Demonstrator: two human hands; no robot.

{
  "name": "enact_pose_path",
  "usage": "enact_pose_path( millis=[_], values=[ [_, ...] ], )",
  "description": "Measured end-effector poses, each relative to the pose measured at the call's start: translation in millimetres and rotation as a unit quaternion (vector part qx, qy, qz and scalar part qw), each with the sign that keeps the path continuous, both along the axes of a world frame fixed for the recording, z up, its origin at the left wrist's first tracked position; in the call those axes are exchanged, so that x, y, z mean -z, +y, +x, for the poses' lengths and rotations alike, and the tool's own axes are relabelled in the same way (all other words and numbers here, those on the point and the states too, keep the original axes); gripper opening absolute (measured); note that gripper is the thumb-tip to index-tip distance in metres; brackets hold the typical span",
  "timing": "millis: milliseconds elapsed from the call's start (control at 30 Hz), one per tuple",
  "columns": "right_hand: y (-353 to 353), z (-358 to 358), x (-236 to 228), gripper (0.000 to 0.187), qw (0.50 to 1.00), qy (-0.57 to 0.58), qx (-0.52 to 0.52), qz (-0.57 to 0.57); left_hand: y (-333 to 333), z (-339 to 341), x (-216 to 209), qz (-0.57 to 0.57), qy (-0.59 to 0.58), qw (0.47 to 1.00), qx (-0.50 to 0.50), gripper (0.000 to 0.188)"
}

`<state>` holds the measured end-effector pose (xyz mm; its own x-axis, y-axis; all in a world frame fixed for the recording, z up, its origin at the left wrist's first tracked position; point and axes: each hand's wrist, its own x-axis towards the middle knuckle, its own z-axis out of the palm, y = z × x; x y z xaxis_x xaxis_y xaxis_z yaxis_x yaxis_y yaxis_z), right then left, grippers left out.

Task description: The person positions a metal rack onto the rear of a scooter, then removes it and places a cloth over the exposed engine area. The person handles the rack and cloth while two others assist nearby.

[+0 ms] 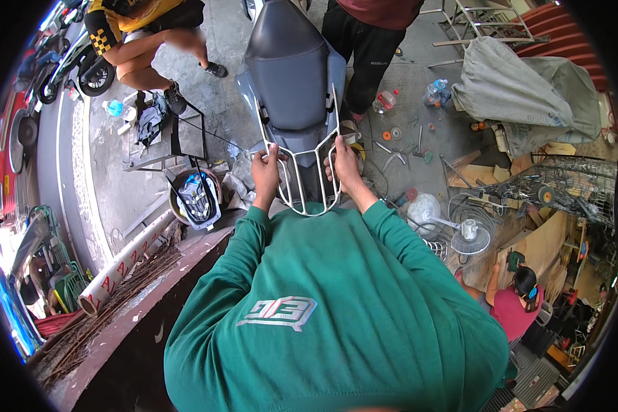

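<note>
Head view: a white tubular rack (316, 150) extended behind the grey motorcycle seat (285, 82).
Left hand (266, 173): fingers gripped the rack's left side.
Right hand (347, 169): fingers wrapped round its right side.
Ground (220, 106): metal tools (394, 154) and a clear bottle (385, 101) lay rightward.

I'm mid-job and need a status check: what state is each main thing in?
dark seat: in place, uncovered
white rack: held behind the seat; fastening unclear
left grip: closed on the rack
right grip: closed on the rack
gray tarp: draped, creased
white pipe: lying down
</note>
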<state>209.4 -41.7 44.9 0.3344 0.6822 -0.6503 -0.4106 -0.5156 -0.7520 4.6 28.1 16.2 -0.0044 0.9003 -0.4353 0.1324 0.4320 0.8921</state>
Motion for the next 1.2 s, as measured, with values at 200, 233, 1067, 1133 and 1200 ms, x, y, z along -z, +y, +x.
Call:
enact_pose_path(
  millis=[200, 233, 1067, 1133, 1200],
  values=[
    [-2, -1, 2, 0.053, 1.000, -0.017, 0.000, 0.009, -1, -2, 2, 0.017, -0.005, 1.000, 0.007, 0.056],
    [0, 0, 2, 0.053, 1.000, -0.015, 0.001, 0.013, 0, -2, 2, 0.019, -0.011, 1.000, 0.008, 0.056],
    [0, 0, 5, 0.055, 1.000, -0.017, -0.009, 0.008, 3, -4, 6, 0.025, -0.016, 0.999, 0.018, 0.057],
    [1, -2, 3, 0.053, 1.000, -0.029, 0.004, 0.009, 3, -3, 5, 0.023, -0.024, 0.999, 0.015, 0.056],
    [0, -2, 3, 0.052, 0.999, -0.037, 0.010, 0.005, 2, -2, 3, 0.029, -0.021, 0.999, 0.004, 0.047]
  ],
)
